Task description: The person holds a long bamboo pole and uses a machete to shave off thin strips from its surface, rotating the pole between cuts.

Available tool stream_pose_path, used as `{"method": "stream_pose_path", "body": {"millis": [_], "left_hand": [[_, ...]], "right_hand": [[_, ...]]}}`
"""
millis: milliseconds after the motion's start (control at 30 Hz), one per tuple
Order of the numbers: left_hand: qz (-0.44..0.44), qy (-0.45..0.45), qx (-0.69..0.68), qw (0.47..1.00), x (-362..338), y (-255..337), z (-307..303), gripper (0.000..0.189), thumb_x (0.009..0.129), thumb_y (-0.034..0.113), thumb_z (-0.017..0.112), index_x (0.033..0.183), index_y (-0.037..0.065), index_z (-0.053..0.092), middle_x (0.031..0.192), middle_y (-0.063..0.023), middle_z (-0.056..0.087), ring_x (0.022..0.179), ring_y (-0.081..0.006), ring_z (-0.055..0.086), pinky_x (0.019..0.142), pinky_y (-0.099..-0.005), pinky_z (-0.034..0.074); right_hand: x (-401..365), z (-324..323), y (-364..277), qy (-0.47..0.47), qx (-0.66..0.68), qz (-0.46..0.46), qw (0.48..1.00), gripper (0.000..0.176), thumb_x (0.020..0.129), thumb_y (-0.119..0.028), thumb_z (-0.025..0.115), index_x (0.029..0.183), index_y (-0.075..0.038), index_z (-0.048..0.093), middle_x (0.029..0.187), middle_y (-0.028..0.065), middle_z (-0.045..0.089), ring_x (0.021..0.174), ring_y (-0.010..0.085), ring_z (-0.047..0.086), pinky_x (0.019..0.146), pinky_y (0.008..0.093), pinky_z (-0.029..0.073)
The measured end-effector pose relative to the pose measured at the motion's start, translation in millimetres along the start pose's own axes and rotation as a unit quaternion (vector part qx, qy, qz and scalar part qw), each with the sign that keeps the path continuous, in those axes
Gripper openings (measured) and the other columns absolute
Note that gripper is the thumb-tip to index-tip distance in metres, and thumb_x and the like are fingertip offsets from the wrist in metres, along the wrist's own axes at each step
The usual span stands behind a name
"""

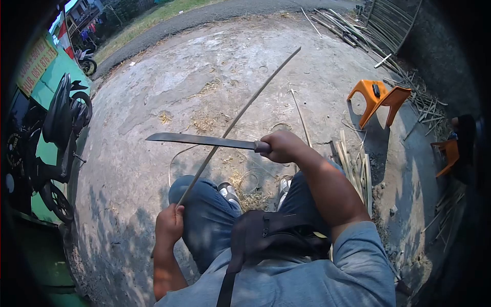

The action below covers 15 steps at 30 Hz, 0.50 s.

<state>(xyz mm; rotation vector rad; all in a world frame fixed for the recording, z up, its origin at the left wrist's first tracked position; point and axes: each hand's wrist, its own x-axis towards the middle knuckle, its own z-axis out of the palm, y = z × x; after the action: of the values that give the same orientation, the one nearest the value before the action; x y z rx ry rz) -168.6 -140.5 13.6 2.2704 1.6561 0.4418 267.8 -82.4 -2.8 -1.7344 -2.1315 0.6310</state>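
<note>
My right hand (pixel 280 146) is closed round the dark handle of a long machete (pixel 204 140), whose blade points left. The blade crosses a long thin bamboo strip (pixel 245 108); whether they touch is hard to tell. My left hand (pixel 170 223) grips that strip near its lower end, beside my left knee. From there the strip slants up and to the right, over the concrete ground.
An orange plastic stool (pixel 372 97) with a small black object stands at the right. Split bamboo pieces (pixel 353 166) lie by my right knee, with more bamboo (pixel 348 30) at the back right. A motorcycle (pixel 56 133) is parked at the left. Shavings (pixel 204 124) litter the ground.
</note>
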Motion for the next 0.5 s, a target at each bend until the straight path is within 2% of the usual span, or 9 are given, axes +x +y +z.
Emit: {"method": "stream_pose_path", "body": {"millis": [67,100,200,267,367,467,500], "left_hand": [[0.045,0.036,0.017,0.998,-4,-13,11,0.046,0.109,0.041,0.051,0.086,0.002,0.059,0.076,-0.0256,0.063,0.077,-0.0519,0.062,0.065,-0.0557,0.046],[0.036,0.022,0.021,0.999,-3,-12,9,0.046,0.109,0.041,0.051,0.086,0.002,0.059,0.076,-0.0256,0.063,0.077,-0.0518,0.062,0.065,-0.0556,0.046],[0.008,-0.023,0.02,1.0,3,-3,-1,0.046,0.109,0.04,0.051,0.086,0.002,0.059,0.076,-0.0254,0.063,0.077,-0.0514,0.062,0.064,-0.0552,0.046],[-0.019,-0.043,0.001,0.999,6,9,-9,0.046,0.109,0.041,0.051,0.085,0.002,0.059,0.075,-0.0252,0.063,0.075,-0.0507,0.062,0.064,-0.0547,0.046],[-0.018,-0.063,0.008,0.998,7,15,-13,0.048,0.109,0.042,0.051,0.085,0.002,0.059,0.075,-0.0252,0.063,0.075,-0.05,0.062,0.064,-0.0539,0.047],[-0.01,-0.041,0.002,0.999,5,-1,-2,0.049,0.109,0.044,0.051,0.085,0.002,0.059,0.076,-0.0251,0.063,0.075,-0.0495,0.062,0.064,-0.0526,0.047],[-0.018,-0.038,-0.01,0.999,3,-1,-3,0.049,0.109,0.044,0.051,0.085,0.002,0.059,0.077,-0.0252,0.062,0.075,-0.0496,0.062,0.064,-0.0525,0.047]], "right_hand": [[3,-5,17,0.084,0.068,0.048,0.993,0.024,0.089,-0.03,0.077,0.103,-0.01,0.075,0.093,0.0169,0.075,0.089,0.0371,0.072,0.077,0.0464,0.055],[4,-9,23,0.083,0.111,0.043,0.989,0.027,0.09,-0.03,0.076,0.107,-0.009,0.075,0.097,0.0178,0.075,0.092,0.0348,0.073,0.08,0.0458,0.055],[1,-7,17,0.034,0.076,0.088,0.993,0.028,0.09,-0.031,0.076,0.107,-0.009,0.075,0.096,0.0184,0.075,0.092,0.0367,0.073,0.08,0.0467,0.055],[-7,-1,-5,-0.024,-0.031,0.08,0.996,0.023,0.09,-0.033,0.075,0.101,-0.013,0.073,0.09,0.0175,0.074,0.091,0.0396,0.072,0.079,0.05,0.056],[-9,15,-21,-0.062,-0.138,-0.02,0.988,0.018,0.09,-0.032,0.07,0.097,-0.016,0.072,0.086,0.0133,0.074,0.088,0.0381,0.072,0.078,0.0508,0.056],[-1,2,-14,-0.064,-0.104,0.007,0.993,0.018,0.089,-0.032,0.072,0.098,-0.017,0.073,0.087,0.0135,0.074,0.088,0.0372,0.072,0.077,0.0504,0.056],[1,5,3,0.001,-0.017,0.015,1.0,0.018,0.088,-0.032,0.074,0.1,-0.018,0.075,0.089,0.0139,0.074,0.088,0.037,0.072,0.077,0.0489,0.056]]}}
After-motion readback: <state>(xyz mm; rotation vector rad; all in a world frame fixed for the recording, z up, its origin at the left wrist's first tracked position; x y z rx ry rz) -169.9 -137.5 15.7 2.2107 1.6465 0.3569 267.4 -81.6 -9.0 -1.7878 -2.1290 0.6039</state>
